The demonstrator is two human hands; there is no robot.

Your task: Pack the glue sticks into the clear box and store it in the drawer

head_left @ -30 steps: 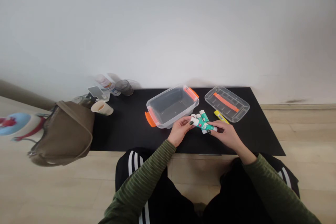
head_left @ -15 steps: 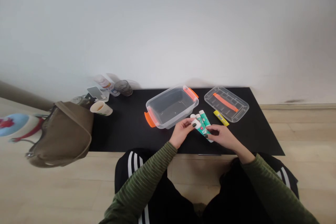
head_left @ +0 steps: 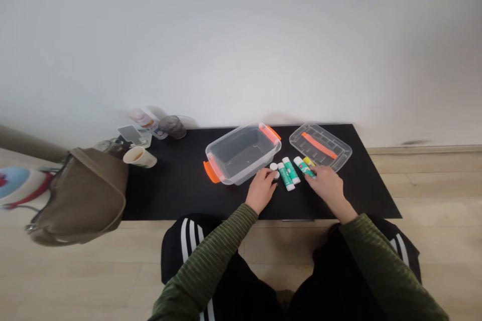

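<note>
My right hand [head_left: 328, 188] is closed on the lower end of a green glue stick with a white cap [head_left: 301, 163], beside a yellow stick-shaped item [head_left: 309, 161] partly hidden behind it. Two more green glue sticks, a near one [head_left: 285, 176] and a far one [head_left: 291, 170], lie side by side between my hands. With fingers bent, my left hand [head_left: 260, 191] pinches at a white cap [head_left: 276, 175]; whatever is under the cap is hidden. Another white round cap [head_left: 273, 166] shows just beyond those fingertips.
Behind my left hand stands a clear plastic box [head_left: 241, 175] with orange latches. Its clear lid [head_left: 342, 153] with an orange handle lies at the right. Leftward on the black table [head_left: 169, 190] are a paper cup [head_left: 140, 157], a dark glass [head_left: 172, 126] and a brown bag [head_left: 81, 195].
My hands have moved apart. The right one has carried a green glue stick rightward to the yellow item; the left has moved off that stick to the white caps.
</note>
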